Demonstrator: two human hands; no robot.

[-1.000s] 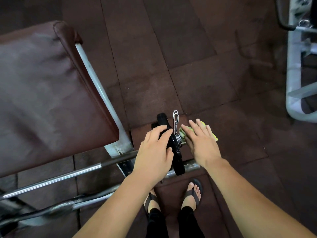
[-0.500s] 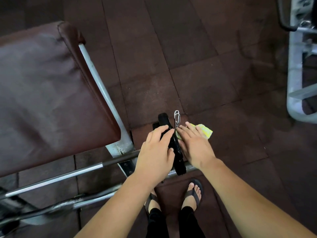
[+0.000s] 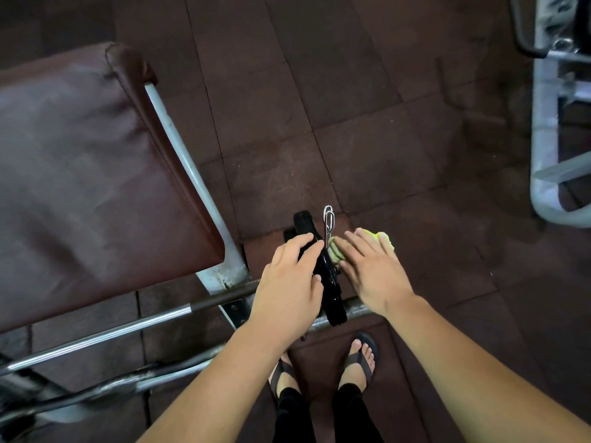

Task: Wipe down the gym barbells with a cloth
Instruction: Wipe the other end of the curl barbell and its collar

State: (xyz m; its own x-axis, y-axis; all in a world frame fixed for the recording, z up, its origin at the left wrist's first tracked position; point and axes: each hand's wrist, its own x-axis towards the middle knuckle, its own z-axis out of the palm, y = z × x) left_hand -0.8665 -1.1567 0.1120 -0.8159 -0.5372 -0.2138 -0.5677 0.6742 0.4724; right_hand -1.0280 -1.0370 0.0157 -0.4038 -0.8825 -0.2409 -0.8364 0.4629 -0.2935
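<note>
Head view: hands met at the near end of a barbell [image 3: 128, 327] whose chrome shaft ran away to the lower left, past the edge of a maroon pad [image 3: 80, 171]. The left hand [image 3: 287, 289] gripped a black weight plate [image 3: 334, 298] mounted on that end, its fingers [image 3: 303, 243] curled over the plate's rim and the thumb tucked against its near face. Just outside the plate stood a wire spring collar [image 3: 328, 219], upright on the bar. The right hand [image 3: 374, 273] lay on a yellow-green cloth [image 3: 336, 255], fingers [image 3: 361, 244] straight and slightly spread, pressing the cloth onto the stub of bar beyond the collar. Most of the cloth was hidden under the palm, with only its edges showing. A second bar [image 3: 112, 385] lay lower down, and sandalled feet [image 3: 361, 356] stood on the rubber floor [image 3: 351, 123].

The step in hand looked like wiping the bar's end sleeve. Doing it well probably called for wrapping the cloth round the stub rather than only pressing from above, so the underside got cleaned too. A steady grip on the plate would likely stop the bar rolling. The collar's wire handles could snag the cloth, so strokes seemed best drawn outward, away from it.
</note>
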